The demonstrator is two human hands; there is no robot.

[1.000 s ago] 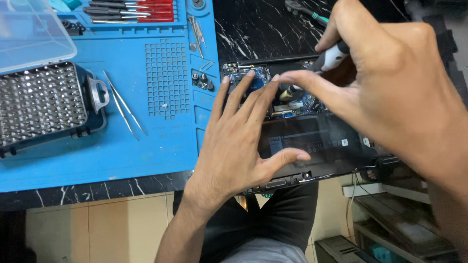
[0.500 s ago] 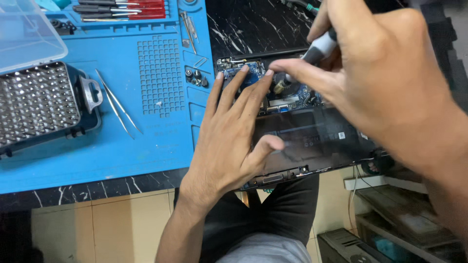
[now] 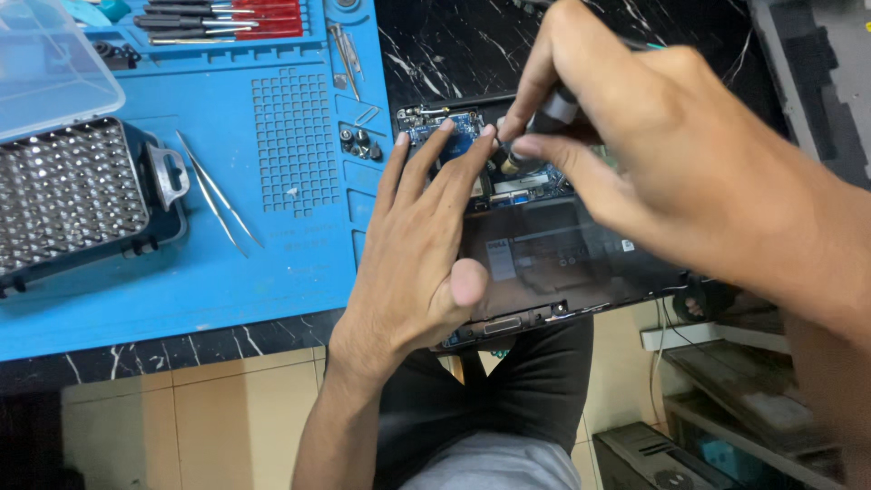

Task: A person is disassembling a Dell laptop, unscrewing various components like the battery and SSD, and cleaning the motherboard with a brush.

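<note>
While my flat, spread left hand (image 3: 413, 263) stays on the opened black laptop (image 3: 562, 245), my right hand (image 3: 653, 154), pinching the grey-tipped screwdriver (image 3: 535, 132), has dropped to the board at frame centre.

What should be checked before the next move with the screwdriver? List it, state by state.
1. Left hand flat on the laptop, steadying it: ok.
2. Right hand gripping the screwdriver: ok.
3. Tip seated on a screw: cannot tell, fingers hide it.
4. Bit case open on the mat: ok.
5. Tweezers on the mat beside the case: ok.
</note>
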